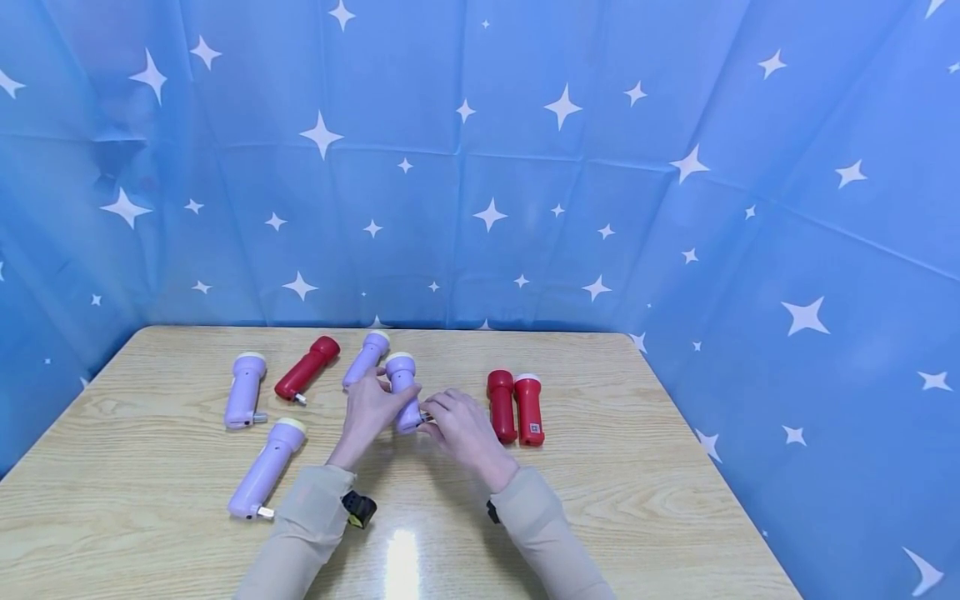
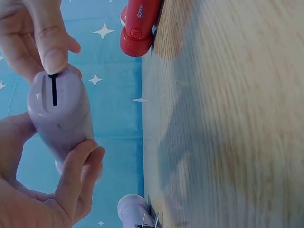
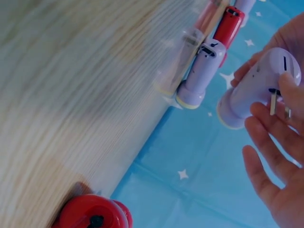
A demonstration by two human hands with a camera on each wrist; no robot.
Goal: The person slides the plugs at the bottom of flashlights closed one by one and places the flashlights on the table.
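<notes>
In the head view my left hand (image 1: pixel 371 408) grips a lavender flashlight (image 1: pixel 402 379) by its body, fingers and thumb around it. It is raised off the table, its pale lens end facing away. Metal plug prongs (image 3: pixel 274 103) stick out from the side of its tail. My right hand (image 1: pixel 461 425) pinches the tail beside the prongs. In the right wrist view its thumb presses at the prong slot, and the other fingers spread below. In the left wrist view a fingertip (image 2: pixel 54 61) of the right hand touches the end of the dark slot in the tail.
Two red flashlights (image 1: pixel 501 407) lie side by side at the right. To the left lie lavender flashlights (image 1: pixel 245 392), (image 1: pixel 266 471) and a red flashlight (image 1: pixel 307 368), all with prongs out. Another lavender flashlight (image 1: pixel 367 358) is behind the left hand. A blue starred curtain (image 1: pixel 450 208) borders the wooden table (image 1: pixel 637 517).
</notes>
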